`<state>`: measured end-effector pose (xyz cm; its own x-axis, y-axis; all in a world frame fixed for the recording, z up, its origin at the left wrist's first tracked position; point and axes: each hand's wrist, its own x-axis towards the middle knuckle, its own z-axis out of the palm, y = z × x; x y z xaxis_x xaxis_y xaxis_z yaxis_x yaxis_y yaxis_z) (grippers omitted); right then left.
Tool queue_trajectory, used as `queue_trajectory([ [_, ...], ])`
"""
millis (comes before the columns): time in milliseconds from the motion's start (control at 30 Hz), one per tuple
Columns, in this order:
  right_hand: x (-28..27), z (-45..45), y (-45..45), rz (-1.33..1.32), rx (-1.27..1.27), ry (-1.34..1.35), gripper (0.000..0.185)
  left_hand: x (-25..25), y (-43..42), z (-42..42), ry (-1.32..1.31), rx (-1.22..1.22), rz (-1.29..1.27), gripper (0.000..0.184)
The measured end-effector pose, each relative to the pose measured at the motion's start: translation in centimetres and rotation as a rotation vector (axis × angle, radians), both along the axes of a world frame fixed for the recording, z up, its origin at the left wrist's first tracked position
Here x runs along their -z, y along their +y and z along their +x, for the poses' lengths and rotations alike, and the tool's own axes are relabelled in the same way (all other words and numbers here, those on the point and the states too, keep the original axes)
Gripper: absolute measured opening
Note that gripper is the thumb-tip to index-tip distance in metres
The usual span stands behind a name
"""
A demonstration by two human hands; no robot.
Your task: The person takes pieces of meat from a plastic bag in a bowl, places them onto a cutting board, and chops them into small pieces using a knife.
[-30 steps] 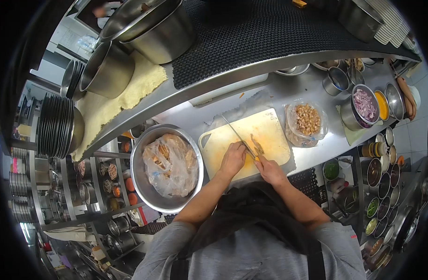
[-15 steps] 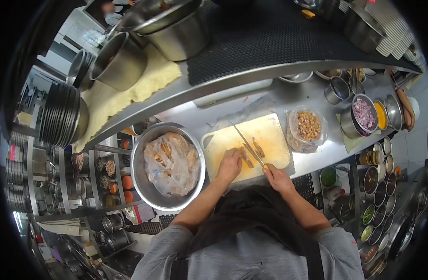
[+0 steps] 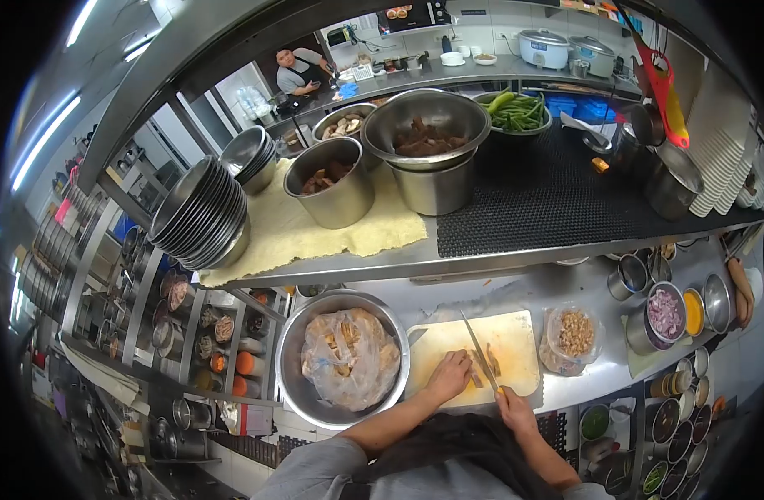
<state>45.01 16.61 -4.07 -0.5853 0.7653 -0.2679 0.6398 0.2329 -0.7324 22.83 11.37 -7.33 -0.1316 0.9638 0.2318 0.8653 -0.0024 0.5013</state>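
Steel angles over the cutting board (image 3: 519,333): my right hand (image 3: 515,410) clasps the knife (image 3: 480,351); whether my left hand (image 3: 450,375) has the brown strip (image 3: 476,380) in its grip, I cannot tell.

I am watching through one head-worn camera, facing forward and down at the bench (image 3: 597,289) just below.

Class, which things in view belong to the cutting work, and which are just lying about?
In the job: knife in the right hand, cutting board, brown food strips, probably the bag in the large bowl.

Apparently lying about: green vegetables, stacked dark bowls.
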Motion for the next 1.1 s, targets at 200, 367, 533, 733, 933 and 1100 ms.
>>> queue_trajectory([
  [200, 0.0, 0.0, 0.7, 0.037, 0.006, -0.027, 0.032, 0.4, 0.1, 0.1, 0.029, -0.021, 0.057, 0.022],
  [367, -0.1, -0.1, 0.8, 0.062, -0.013, -0.020, 0.032, 0.2, 0.0, 0.3, 0.014, -0.034, 0.032, 0.021],
  [533, 0.0, 0.0, 0.8, 0.082, -0.028, -0.030, 0.032, 0.4, 0.2, 0.3, 0.047, -0.023, 0.044, 0.019],
  [733, 0.9, 0.0, 0.7, 0.106, -0.039, -0.035, 0.035, 0.5, 0.3, 0.3, 0.032, -0.035, 0.037, 0.017],
  [933, 0.6, -0.1, 0.5, 0.113, -0.038, -0.040, 0.035, 0.8, 0.4, 0.2, 0.030, -0.025, 0.046, 0.019],
  [1100, 0.0, -0.2, 0.5, 0.098, -0.037, -0.095, 0.035, 0.8, 0.4, 0.2, 0.036, -0.023, 0.042, 0.019],
])
